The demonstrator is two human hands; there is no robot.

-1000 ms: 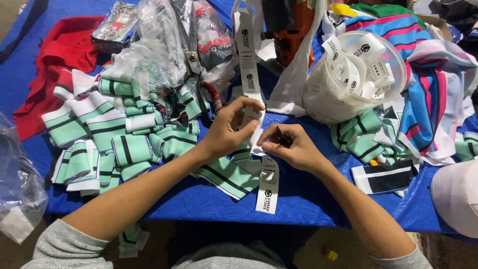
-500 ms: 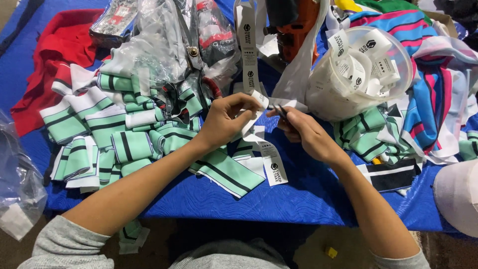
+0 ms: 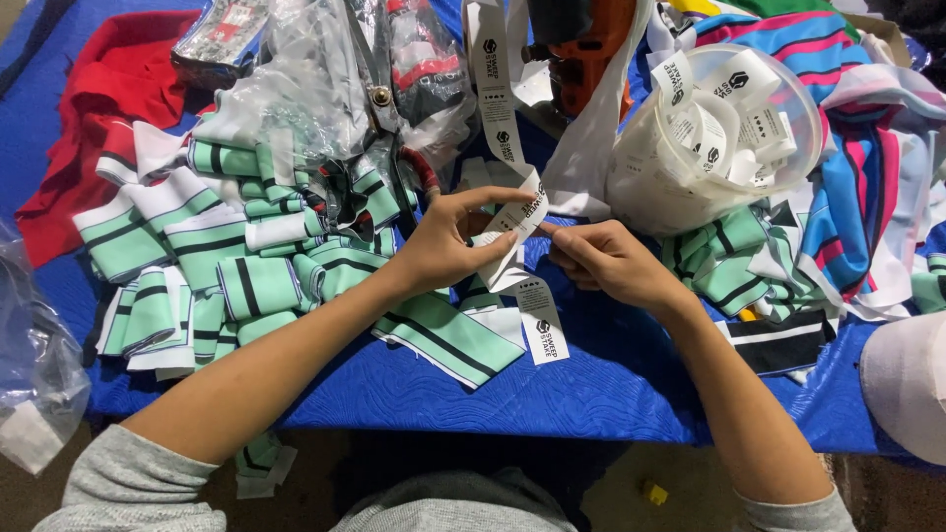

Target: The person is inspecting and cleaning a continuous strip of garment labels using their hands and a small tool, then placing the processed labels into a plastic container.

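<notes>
My left hand [image 3: 448, 241] pinches a long white label strip [image 3: 537, 315] with black printing, which hangs from above and trails down over the blue table cover. My right hand [image 3: 606, 261] grips the same strip just to the right, thumb and fingers closed on its edge. The strip bends between the two hands. Under and left of my left hand lie several folded mint-green and white striped fabric cuffs [image 3: 241, 281].
A clear plastic tub [image 3: 641, 187] full of white labels stands at the upper right, beside pink and blue striped cloth [image 3: 867, 177]. Scissors [image 3: 389, 148] lie under clear plastic bags. Red cloth [image 3: 84, 148] is at the far left. A white cap [image 3: 907, 384] sits at the right edge.
Both hands have risen slightly and drawn the label strip along. The strip's free end has shifted right over the blue cover. My right hand now holds it closer to the left hand.
</notes>
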